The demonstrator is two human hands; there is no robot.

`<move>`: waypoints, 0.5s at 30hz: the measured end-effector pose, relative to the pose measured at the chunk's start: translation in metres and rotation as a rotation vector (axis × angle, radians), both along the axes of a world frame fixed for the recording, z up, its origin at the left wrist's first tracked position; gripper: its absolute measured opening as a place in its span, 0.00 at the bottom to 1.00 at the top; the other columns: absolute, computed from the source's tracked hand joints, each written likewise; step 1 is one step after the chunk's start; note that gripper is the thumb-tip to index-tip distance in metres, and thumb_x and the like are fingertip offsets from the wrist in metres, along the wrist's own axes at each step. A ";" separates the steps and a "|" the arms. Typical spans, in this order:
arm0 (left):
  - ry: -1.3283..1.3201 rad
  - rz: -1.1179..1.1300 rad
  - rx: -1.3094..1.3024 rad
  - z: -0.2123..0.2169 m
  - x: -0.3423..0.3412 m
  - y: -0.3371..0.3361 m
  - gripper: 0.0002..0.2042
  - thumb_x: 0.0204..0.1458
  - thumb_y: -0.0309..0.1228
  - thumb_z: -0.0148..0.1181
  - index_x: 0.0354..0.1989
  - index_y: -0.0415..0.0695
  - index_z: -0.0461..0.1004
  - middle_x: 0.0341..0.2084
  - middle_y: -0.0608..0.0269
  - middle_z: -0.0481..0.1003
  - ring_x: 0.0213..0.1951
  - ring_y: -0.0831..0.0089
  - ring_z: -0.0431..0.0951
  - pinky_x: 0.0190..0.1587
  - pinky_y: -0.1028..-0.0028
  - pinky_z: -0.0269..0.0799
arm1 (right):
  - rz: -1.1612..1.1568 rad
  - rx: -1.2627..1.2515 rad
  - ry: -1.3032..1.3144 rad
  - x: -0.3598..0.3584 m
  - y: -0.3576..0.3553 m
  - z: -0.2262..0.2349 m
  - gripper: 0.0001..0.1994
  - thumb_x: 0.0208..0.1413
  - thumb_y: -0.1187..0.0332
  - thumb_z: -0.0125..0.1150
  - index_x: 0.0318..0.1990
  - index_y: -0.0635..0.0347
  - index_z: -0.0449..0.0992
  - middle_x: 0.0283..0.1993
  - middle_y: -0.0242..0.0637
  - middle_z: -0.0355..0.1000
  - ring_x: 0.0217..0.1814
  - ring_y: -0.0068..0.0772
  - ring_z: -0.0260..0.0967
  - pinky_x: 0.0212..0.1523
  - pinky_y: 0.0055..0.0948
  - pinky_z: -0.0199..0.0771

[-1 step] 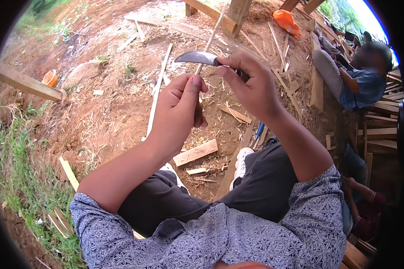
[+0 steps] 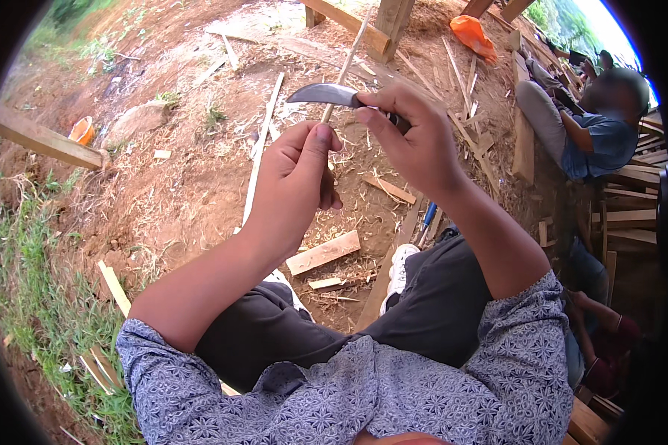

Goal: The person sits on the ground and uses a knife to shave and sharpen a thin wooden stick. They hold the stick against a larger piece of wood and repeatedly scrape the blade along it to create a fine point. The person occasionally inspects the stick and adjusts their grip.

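My left hand (image 2: 300, 159) is closed on a thin pale wooden stick (image 2: 347, 61), pinching it between thumb and fingers. The stick slants up and away from me, its near end hidden in the hand. My right hand (image 2: 412, 137) grips the dark handle of a knife (image 2: 325, 94), its thumb stretched along the near side. The short curved blade points left and crosses the stick just above my left thumb. Whether the edge bites into the wood I cannot tell.
Short boards (image 2: 324, 253) and shavings lie on the brown soil between my feet, near a blue-handled tool (image 2: 429, 215). Long strips (image 2: 263, 144) lie ahead. A beam (image 2: 44, 137) juts in at left. Orange plastic (image 2: 475, 38) lies far right, near a seated person (image 2: 605, 133); another sits lower right.
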State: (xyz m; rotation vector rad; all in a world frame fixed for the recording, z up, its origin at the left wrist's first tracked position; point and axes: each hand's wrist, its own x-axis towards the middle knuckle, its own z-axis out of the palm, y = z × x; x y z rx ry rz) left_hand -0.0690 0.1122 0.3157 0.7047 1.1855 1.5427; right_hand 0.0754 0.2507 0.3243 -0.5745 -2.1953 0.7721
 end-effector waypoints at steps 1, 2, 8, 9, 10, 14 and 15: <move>-0.015 -0.005 0.007 0.001 0.000 0.001 0.16 0.75 0.44 0.48 0.41 0.46 0.73 0.15 0.75 0.61 0.16 0.82 0.65 0.23 0.77 0.68 | -0.016 0.025 0.015 -0.001 0.004 -0.001 0.08 0.64 0.68 0.70 0.48 0.56 0.83 0.30 0.30 0.79 0.25 0.16 0.70 0.27 0.22 0.67; -0.029 -0.010 0.014 0.002 0.000 0.002 0.15 0.75 0.44 0.48 0.41 0.46 0.73 0.14 0.75 0.61 0.16 0.81 0.65 0.23 0.77 0.69 | -0.032 0.050 0.030 -0.002 0.007 -0.002 0.07 0.64 0.67 0.70 0.47 0.56 0.83 0.30 0.30 0.79 0.25 0.17 0.71 0.27 0.22 0.68; -0.082 -0.008 -0.013 0.006 -0.001 0.000 0.15 0.75 0.43 0.48 0.40 0.46 0.73 0.13 0.75 0.60 0.15 0.81 0.65 0.23 0.76 0.70 | -0.051 0.078 0.059 -0.004 0.021 -0.013 0.08 0.65 0.65 0.69 0.47 0.54 0.82 0.29 0.29 0.79 0.24 0.16 0.70 0.23 0.23 0.67; -0.087 -0.012 -0.018 0.007 -0.001 -0.002 0.15 0.75 0.43 0.48 0.40 0.46 0.73 0.13 0.75 0.59 0.15 0.80 0.65 0.23 0.76 0.70 | -0.061 0.085 0.069 -0.003 0.027 -0.015 0.08 0.66 0.64 0.69 0.47 0.54 0.82 0.28 0.28 0.78 0.23 0.16 0.69 0.22 0.23 0.66; -0.078 -0.038 -0.018 0.008 0.000 -0.005 0.15 0.75 0.43 0.48 0.40 0.46 0.73 0.13 0.75 0.59 0.15 0.80 0.65 0.23 0.76 0.70 | -0.159 0.042 0.121 0.001 0.046 -0.025 0.08 0.67 0.63 0.68 0.47 0.54 0.81 0.26 0.26 0.76 0.21 0.15 0.66 0.21 0.22 0.64; -0.092 -0.097 0.001 0.009 0.000 -0.016 0.15 0.76 0.42 0.47 0.40 0.46 0.73 0.12 0.74 0.58 0.16 0.80 0.65 0.24 0.75 0.71 | -0.503 0.138 0.337 0.046 0.125 -0.012 0.08 0.69 0.61 0.65 0.47 0.54 0.80 0.21 0.20 0.68 0.18 0.10 0.56 0.18 0.21 0.56; -0.105 -0.095 0.006 0.009 -0.002 -0.019 0.15 0.76 0.41 0.47 0.40 0.46 0.73 0.12 0.74 0.58 0.16 0.80 0.65 0.24 0.75 0.71 | -0.502 0.078 0.393 0.050 0.123 -0.008 0.08 0.69 0.62 0.65 0.46 0.54 0.80 0.20 0.20 0.67 0.18 0.10 0.56 0.17 0.21 0.55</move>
